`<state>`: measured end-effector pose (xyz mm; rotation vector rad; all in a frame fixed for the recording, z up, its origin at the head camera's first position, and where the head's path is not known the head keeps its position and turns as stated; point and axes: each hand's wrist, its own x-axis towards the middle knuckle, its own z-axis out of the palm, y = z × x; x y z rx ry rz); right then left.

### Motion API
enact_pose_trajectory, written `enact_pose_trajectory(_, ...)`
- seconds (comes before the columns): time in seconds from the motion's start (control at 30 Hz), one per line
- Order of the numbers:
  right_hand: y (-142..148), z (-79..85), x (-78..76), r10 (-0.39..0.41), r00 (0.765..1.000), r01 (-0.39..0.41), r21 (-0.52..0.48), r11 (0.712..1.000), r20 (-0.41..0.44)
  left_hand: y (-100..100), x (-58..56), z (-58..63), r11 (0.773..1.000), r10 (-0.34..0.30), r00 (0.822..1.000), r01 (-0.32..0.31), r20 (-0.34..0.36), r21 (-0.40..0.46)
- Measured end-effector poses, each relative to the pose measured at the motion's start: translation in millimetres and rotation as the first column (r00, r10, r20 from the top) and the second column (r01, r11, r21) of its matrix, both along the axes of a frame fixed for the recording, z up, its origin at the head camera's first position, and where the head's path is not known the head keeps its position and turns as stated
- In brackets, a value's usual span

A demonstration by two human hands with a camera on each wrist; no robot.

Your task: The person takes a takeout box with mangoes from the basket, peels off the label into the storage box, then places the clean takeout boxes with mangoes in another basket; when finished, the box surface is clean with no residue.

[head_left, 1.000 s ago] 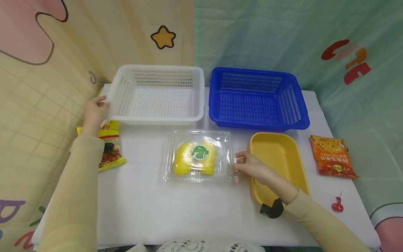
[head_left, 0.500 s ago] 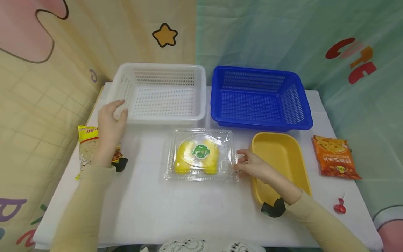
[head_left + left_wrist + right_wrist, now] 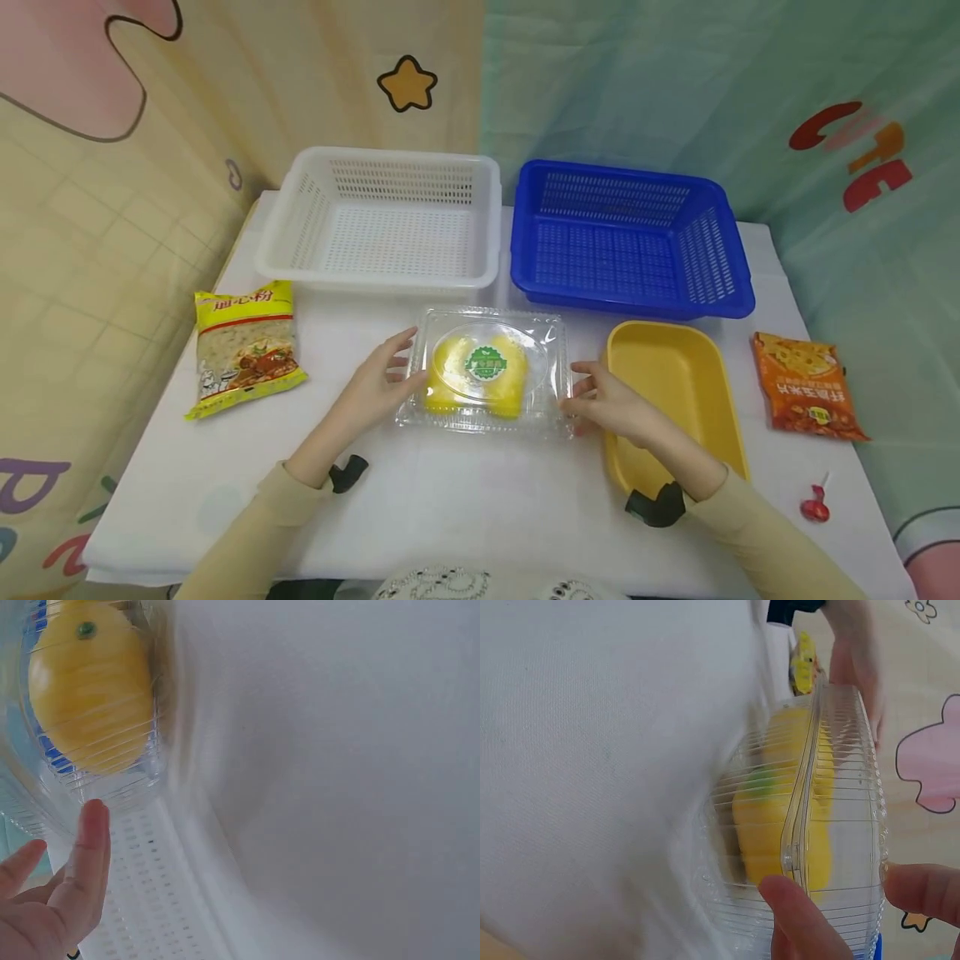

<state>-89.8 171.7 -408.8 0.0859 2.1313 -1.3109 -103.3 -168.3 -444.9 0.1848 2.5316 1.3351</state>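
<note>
The white table [image 3: 450,500] is spreading across the frame, the white basket [image 3: 375,279] sitting upper left of centre, the blue basket [image 3: 633,302] upper right. Dead centre, the clear box [image 3: 486,363] is showing yellow pieces [image 3: 507,397] inside. The left hand [image 3: 371,383], fingers apart, is reaching its left edge; the right hand [image 3: 615,400] is touching its right side, thumb and fingers apart. A red lollipop [image 3: 814,509] is lying lower right.

Both hands [image 3: 375,383] [image 3: 611,404] face each other, fingers [image 3: 81,877] parted.

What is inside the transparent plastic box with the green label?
The transparent plastic box holds apparently two rounded yellow objects; the green label hides part of them, and their undersides are hidden.
</note>
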Motion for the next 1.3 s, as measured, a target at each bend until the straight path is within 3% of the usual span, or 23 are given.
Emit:
enact_pose_trajectory(0.2,2,-1.0,0.5,0.005,1.0,-0.005,-0.016,1.0,0.008,2,1.6,-6.1,0.999,0.024,1.0,-0.024,0.014,-0.025)
enact_pose_trajectory(0.3,2,1.0,-3.5,0.073,0.994,-0.064,0.107,0.992,-0.084,4,1.1,-6.7,1.0,0.018,1.0,-0.018,0.008,-0.023)
enact_pose_trajectory(0.37,1,5.6,-6.9,0.137,0.973,-0.092,0.23,0.969,-0.187,6,1.0,-5.8,0.999,0.017,1.0,-0.017,0.004,-0.028)
enact_pose_trajectory(0.5,-12,26.5,-16.9,0.264,0.878,-0.084,0.414,0.906,-0.399,9,0.0,-3.5,0.998,0.032,0.999,-0.032,0.004,-0.056)
enact_pose_trajectory(0.63,-36,52.8,-35.9,0.412,0.749,-0.182,0.437,0.881,-0.519,11,-0.2,-2.6,0.997,0.036,0.999,-0.034,0.014,-0.073)
enact_pose_trajectory(0.77,-66,65.3,-60.6,0.572,0.614,-0.359,0.453,0.816,-0.543,11,0.8,-2.5,0.996,0.044,0.999,-0.042,0.018,-0.079)
enact_pose_trajectory(0.9,-95,64.4,-77.3,0.698,0.524,-0.461,0.526,0.714,-0.488,10,0.4,-3.7,0.996,0.044,0.999,-0.042,0.023,-0.074)
enact_pose_trajectory(1.0,-109,59.9,-83.2,0.776,0.476,-0.513,0.586,0.628,-0.414,10,-0.1,-4.6,0.997,0.044,0.999,-0.042,0.03,-0.068)
enact_pose_trajectory(1.1,-118,54.0,-85.7,0.822,0.449,-0.548,0.618,0.564,-0.352,10,0.2,-4.6,0.997,0.04,0.999,-0.038,0.026,-0.067)
enact_pose_trajectory(1.3,-126,45.0,-88.6,0.848,0.449,-0.569,0.642,0.513,-0.28,8,1.6,-3.6,0.998,0.028,1.0,-0.027,0.007,-0.062)
